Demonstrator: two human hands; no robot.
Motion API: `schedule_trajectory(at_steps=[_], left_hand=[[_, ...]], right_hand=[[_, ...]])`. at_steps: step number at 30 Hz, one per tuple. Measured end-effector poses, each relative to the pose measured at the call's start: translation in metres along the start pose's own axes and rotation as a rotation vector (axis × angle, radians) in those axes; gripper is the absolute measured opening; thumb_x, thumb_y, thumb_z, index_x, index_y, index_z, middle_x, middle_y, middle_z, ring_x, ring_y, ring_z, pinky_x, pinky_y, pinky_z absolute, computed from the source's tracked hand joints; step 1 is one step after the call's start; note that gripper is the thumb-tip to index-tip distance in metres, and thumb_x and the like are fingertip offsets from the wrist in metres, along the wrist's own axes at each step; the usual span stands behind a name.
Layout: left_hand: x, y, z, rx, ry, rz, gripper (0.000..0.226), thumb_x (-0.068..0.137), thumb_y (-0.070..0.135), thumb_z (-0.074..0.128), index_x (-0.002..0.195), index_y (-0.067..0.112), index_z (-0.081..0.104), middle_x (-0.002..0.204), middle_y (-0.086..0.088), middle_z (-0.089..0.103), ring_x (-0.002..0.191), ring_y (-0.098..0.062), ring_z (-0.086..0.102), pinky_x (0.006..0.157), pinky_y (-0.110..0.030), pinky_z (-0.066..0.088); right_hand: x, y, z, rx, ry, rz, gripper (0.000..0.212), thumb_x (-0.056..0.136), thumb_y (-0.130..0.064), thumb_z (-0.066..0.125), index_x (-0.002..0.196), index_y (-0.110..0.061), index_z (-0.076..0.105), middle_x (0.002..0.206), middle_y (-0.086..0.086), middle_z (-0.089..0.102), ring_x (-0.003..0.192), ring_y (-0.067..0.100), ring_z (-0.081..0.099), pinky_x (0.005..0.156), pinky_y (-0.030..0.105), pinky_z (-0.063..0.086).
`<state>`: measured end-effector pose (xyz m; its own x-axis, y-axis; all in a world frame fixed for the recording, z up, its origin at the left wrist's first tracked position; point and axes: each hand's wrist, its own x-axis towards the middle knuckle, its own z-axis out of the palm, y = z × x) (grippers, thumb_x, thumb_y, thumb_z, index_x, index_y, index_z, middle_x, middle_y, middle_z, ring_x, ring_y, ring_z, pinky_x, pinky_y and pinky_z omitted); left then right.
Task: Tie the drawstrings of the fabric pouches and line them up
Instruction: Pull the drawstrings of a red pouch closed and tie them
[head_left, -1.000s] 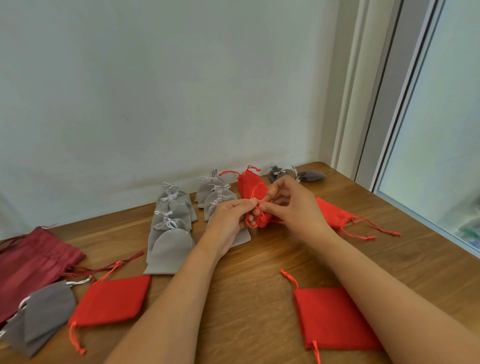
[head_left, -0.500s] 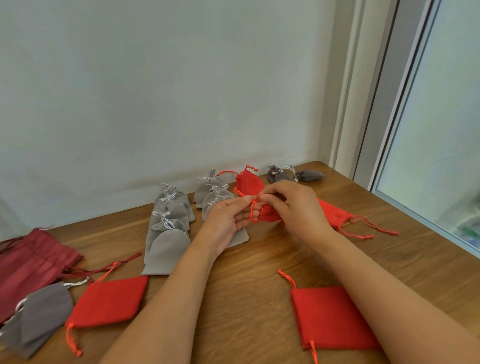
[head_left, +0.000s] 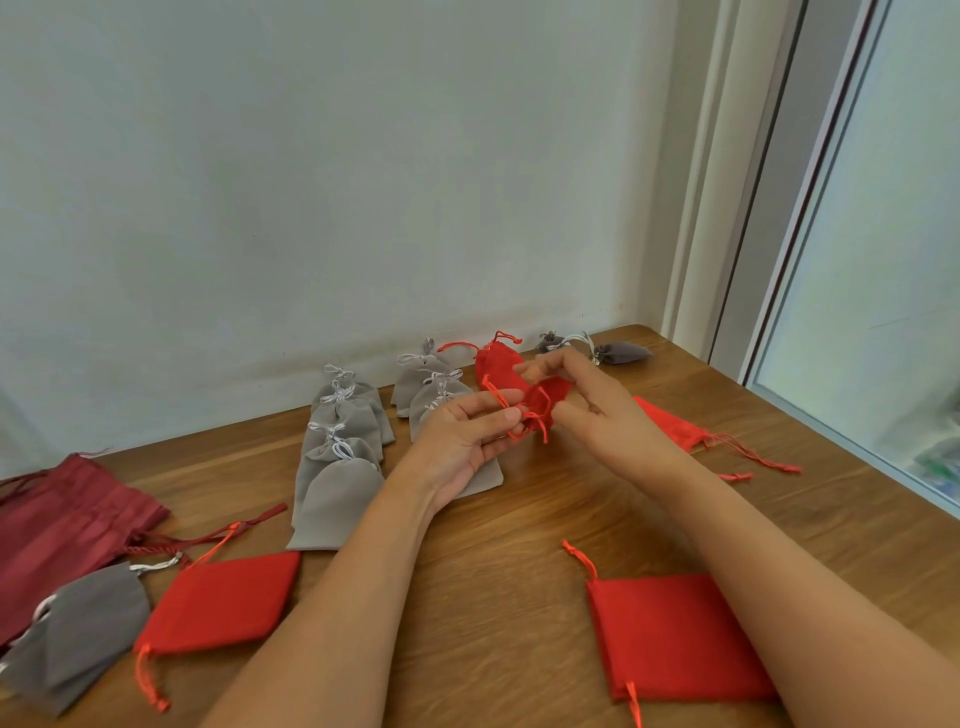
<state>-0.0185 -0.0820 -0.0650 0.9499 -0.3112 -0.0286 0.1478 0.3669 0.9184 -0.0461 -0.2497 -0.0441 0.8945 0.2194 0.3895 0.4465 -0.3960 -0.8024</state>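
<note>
left hand (head_left: 462, 441) pinching red drawstring (head_left: 542, 426), right hand (head_left: 602, 410) holding red pouch (head_left: 550, 392)

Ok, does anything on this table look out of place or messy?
Yes. The light grey pouches sit in neat rows by the wall, but two dark grey pouches lie sideways apart at the far right, and flat red pouches lie scattered and untied on the table.

Head-worn camera looks forward and down, close over the table (head_left: 509, 582).
</note>
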Motion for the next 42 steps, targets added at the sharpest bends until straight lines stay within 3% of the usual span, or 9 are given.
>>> schedule_trajectory(at_steps=[3, 5, 8, 10, 17, 23, 27, 36, 42], left_hand=[[0.0, -0.001, 0.0, 0.019, -0.025, 0.003, 0.021, 0.084, -0.011, 0.056, 0.092, 0.005, 0.067, 0.072, -0.004, 0.072, 0.065, -0.01, 0.067, 0.069, -0.021, 0.058], [0.001, -0.004, 0.001, 0.053, -0.019, 0.041, 0.023, 0.083, -0.014, 0.056, 0.092, 0.005, 0.067, 0.073, -0.003, 0.072, 0.069, -0.01, 0.069, 0.071, -0.021, 0.057], [0.003, -0.008, 0.001, 0.149, 0.041, 0.141, 0.023, 0.081, -0.013, 0.062, 0.093, 0.005, 0.069, 0.079, -0.005, 0.074, 0.077, -0.012, 0.07, 0.078, -0.024, 0.057], [0.005, -0.01, 0.001, 0.25, 0.109, 0.202, 0.023, 0.08, -0.012, 0.064, 0.092, 0.007, 0.069, 0.078, -0.002, 0.074, 0.077, -0.01, 0.07, 0.075, -0.02, 0.056], [0.007, -0.016, 0.002, 0.386, 0.223, 0.241, 0.017, 0.081, -0.005, 0.069, 0.083, 0.012, 0.071, 0.081, -0.007, 0.073, 0.079, -0.015, 0.069, 0.079, -0.032, 0.056], [0.007, -0.014, 0.003, 0.419, 0.208, 0.251, 0.015, 0.079, 0.0, 0.073, 0.08, 0.016, 0.073, 0.084, -0.003, 0.074, 0.085, -0.017, 0.069, 0.083, -0.035, 0.056], [0.005, -0.014, 0.005, 0.367, 0.182, 0.254, 0.02, 0.076, -0.004, 0.072, 0.074, 0.016, 0.073, 0.075, 0.002, 0.074, 0.075, -0.01, 0.068, 0.073, -0.025, 0.055], [0.0, -0.015, 0.008, 0.385, 0.161, 0.287, 0.015, 0.076, -0.003, 0.073, 0.082, 0.011, 0.075, 0.076, 0.002, 0.074, 0.08, -0.01, 0.069, 0.078, -0.02, 0.054], [-0.003, -0.012, 0.009, 0.416, 0.247, 0.306, 0.01, 0.077, 0.006, 0.076, 0.081, 0.015, 0.074, 0.059, 0.011, 0.067, 0.055, 0.002, 0.054, 0.056, -0.012, 0.045]], right_hand=[[0.001, 0.006, 0.002, -0.235, -0.066, -0.05, 0.034, 0.077, -0.009, 0.058, 0.108, -0.023, 0.057, 0.103, -0.022, 0.062, 0.099, -0.002, 0.057, 0.116, 0.039, 0.025], [0.003, 0.01, 0.001, -0.337, -0.025, -0.043, 0.024, 0.082, -0.007, 0.062, 0.099, -0.023, 0.058, 0.092, -0.01, 0.067, 0.089, 0.004, 0.06, 0.119, 0.031, 0.016], [0.002, 0.007, -0.001, -0.306, 0.027, 0.029, 0.016, 0.083, -0.01, 0.062, 0.088, -0.025, 0.062, 0.083, -0.004, 0.067, 0.077, 0.006, 0.058, 0.087, 0.01, 0.039], [0.001, 0.006, 0.002, -0.261, 0.038, 0.072, 0.014, 0.083, -0.009, 0.062, 0.084, -0.023, 0.064, 0.078, -0.004, 0.066, 0.071, 0.004, 0.056, 0.061, 0.011, 0.039], [0.005, 0.008, 0.004, 0.023, 0.027, 0.224, 0.034, 0.095, -0.021, 0.058, 0.061, -0.019, 0.06, 0.046, -0.014, 0.049, 0.045, -0.001, 0.042, 0.048, 0.014, 0.03], [0.006, 0.011, 0.005, 0.217, -0.007, 0.345, 0.019, 0.082, -0.016, 0.074, 0.1, -0.013, 0.067, 0.092, 0.006, 0.074, 0.086, 0.013, 0.068, 0.079, 0.021, 0.053], [0.003, 0.01, 0.003, 0.308, 0.01, 0.371, 0.022, 0.081, -0.006, 0.074, 0.102, -0.007, 0.071, 0.091, 0.016, 0.074, 0.087, 0.021, 0.071, 0.08, 0.027, 0.058], [0.002, 0.008, -0.001, 0.381, 0.056, 0.405, 0.019, 0.08, 0.005, 0.07, 0.086, -0.013, 0.074, 0.078, 0.001, 0.074, 0.074, 0.009, 0.069, 0.07, 0.018, 0.056], [0.002, 0.007, -0.009, -0.442, 0.03, 0.279, 0.025, 0.094, -0.008, 0.054, 0.11, -0.016, 0.072, 0.108, 0.001, 0.068, 0.102, 0.015, 0.059, 0.073, 0.015, 0.035]])
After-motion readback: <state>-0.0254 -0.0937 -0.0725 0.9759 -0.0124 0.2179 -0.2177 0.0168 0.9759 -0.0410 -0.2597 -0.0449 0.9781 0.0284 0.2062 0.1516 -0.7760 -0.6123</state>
